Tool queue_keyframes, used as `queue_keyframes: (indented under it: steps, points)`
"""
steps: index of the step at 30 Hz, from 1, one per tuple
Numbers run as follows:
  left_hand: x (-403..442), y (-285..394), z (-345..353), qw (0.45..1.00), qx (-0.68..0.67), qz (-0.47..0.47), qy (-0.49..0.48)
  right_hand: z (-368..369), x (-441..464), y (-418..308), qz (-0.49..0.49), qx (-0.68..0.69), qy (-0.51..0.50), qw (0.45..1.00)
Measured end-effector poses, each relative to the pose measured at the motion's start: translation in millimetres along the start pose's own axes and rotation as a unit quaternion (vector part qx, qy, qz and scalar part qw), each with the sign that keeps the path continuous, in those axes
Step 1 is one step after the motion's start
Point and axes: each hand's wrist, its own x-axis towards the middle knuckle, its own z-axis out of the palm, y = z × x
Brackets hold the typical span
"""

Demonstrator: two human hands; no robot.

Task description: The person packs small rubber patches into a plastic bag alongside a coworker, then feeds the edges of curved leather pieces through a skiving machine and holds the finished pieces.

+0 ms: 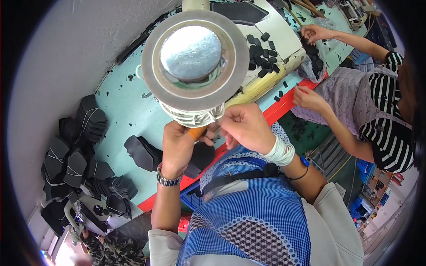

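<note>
My left hand (176, 148), with a metal watch on the wrist, is closed in front of me beside an orange piece (196, 133); what its fingers hold is hidden. My right hand (248, 128) has curled fingers close to the left one, and I cannot make out anything in them. Many white bands (281, 151) circle the right wrist. Just above both hands, white bands (188, 116) hang below a round grey machine part (153, 62) with a shiny centre. Stacked dark sheets (202, 155) lie partly behind my left hand, and another dark stack (143, 153) sits left of it.
Bundles of dark pieces (74, 168) tied with white bands pile up at the left of the green table (122, 104). Small black pieces (262, 53) lie on the machine bed. At right, a person in striped sleeves (386, 119) works beside a plastic bag (310, 68).
</note>
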Motion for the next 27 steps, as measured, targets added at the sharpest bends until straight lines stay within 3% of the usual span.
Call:
queue_keyframes:
  steps: [2,7,11,14,15,20,23,26,27]
  points:
    - [-6,-3,-8,0.998,-0.052,0.032,0.022,3,11,9,-0.013,0.054,0.021,0.998]
    - [-21,3,-23,0.995,-0.074,-0.003,0.060,5,20,7,-0.011,0.067,0.107,0.992]
    - [-19,-6,-12,0.994,-0.060,-0.017,0.094,-32,29,-4,-0.135,0.158,0.206,0.956]
    - [-11,-5,2,0.995,-0.041,-0.007,0.090,-16,3,-7,-0.056,0.151,0.085,0.983]
    - [-8,-5,4,0.996,-0.037,-0.002,0.080,-12,-6,-7,-0.018,0.074,-0.015,0.997]
    - [-1,-5,7,0.999,-0.004,0.017,0.039,-2,-11,1,-0.005,0.042,-0.022,0.999]
    - [-3,-2,11,0.998,0.036,0.010,0.042,3,-9,11,-0.114,0.015,0.041,0.993]
    - [-8,-2,16,0.995,0.101,-0.012,0.019,-2,-16,3,-0.210,-0.123,0.042,0.969]
    - [-10,-1,13,0.992,0.126,-0.020,0.009,-4,-12,5,-0.302,-0.184,0.049,0.934]
